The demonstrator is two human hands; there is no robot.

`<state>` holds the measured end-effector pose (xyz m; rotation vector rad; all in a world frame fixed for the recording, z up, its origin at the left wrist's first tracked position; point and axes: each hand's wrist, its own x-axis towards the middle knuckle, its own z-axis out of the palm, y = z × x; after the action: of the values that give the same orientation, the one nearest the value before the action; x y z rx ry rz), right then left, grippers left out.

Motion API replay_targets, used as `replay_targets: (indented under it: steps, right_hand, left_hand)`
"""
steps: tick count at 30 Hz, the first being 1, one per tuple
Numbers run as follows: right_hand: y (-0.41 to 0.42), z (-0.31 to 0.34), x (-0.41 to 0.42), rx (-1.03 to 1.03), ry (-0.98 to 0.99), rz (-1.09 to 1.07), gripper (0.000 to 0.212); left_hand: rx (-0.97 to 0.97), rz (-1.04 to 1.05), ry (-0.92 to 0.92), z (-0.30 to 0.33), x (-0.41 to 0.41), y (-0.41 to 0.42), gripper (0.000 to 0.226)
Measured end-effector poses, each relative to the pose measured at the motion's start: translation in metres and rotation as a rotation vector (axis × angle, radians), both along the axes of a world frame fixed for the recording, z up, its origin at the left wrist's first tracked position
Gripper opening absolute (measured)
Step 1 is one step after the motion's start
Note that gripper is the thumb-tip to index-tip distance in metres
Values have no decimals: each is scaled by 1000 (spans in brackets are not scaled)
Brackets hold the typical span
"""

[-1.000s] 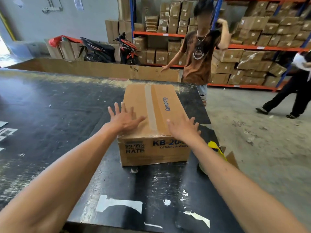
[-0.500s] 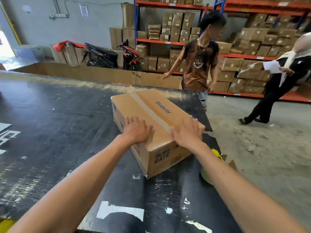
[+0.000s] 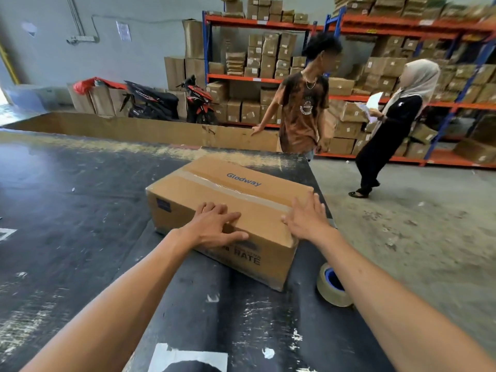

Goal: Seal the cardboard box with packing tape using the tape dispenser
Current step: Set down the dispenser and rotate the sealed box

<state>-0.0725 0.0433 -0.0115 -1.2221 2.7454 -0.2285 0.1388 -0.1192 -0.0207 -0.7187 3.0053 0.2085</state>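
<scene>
A brown cardboard box (image 3: 214, 194) marked "Glodway" lies on the black table (image 3: 80, 210), turned so its long side faces me. A strip of clear tape (image 3: 230, 189) runs along its top seam. My left hand (image 3: 214, 229) rests flat on the near top edge, fingers spread over the front face. My right hand (image 3: 306, 218) presses with straight fingers on the box's right top corner. A roll of packing tape (image 3: 331, 287) with a blue core sits on the table by my right forearm. No dispenser is visible.
The table's right edge (image 3: 330, 210) drops to a concrete floor. Two people (image 3: 303, 103) (image 3: 389, 124) stand beyond the table near shelves of cartons (image 3: 268, 63). A long cardboard wall (image 3: 134, 127) borders the far table edge; motorbikes (image 3: 161, 100) are parked behind.
The box has turned further anticlockwise on the table under both hands, so its long side now faces me. The tape roll has come into view. The person in black walked left.
</scene>
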Motion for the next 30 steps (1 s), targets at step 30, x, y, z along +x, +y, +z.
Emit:
replay_targets:
  steps: [30]
  right_hand:
    - [3, -26, -24, 100, 63, 293, 85]
  left_hand:
    - [-97, 150, 23, -27, 50, -65, 80]
